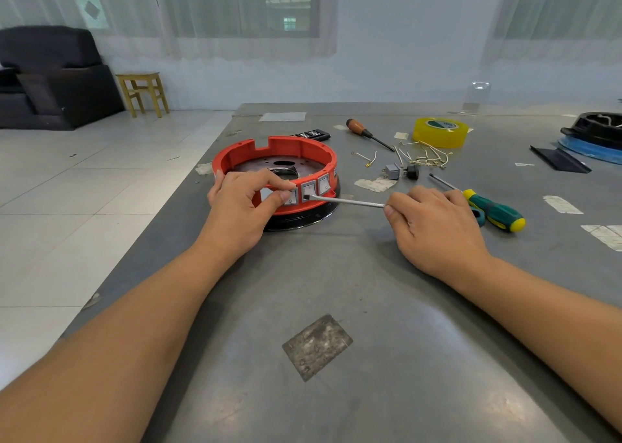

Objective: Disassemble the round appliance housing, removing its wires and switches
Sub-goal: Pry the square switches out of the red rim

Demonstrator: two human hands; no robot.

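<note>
A round orange housing [242, 151] on a black base stands on the grey table [336, 291]. Several grey rocker switches [308, 189] line its near wall. My left hand [242, 203] grips that wall, thumb against a switch outside and fingers curled over the rim. My right hand [434, 224] holds a screwdriver [346, 201] by its metal shaft, and the tip touches the middle switch. Its green handle end peeks out behind my fingers. Removed wires [427, 156] and two loose switches [402, 172] lie to the right of the housing.
A green-and-yellow screwdriver [494, 210] lies just behind my right hand. A wooden-handled screwdriver [368, 134] and a yellow tape roll [440, 132] sit farther back. A black and blue appliance part [595, 136] is at the far right. The table's left edge runs close to the housing.
</note>
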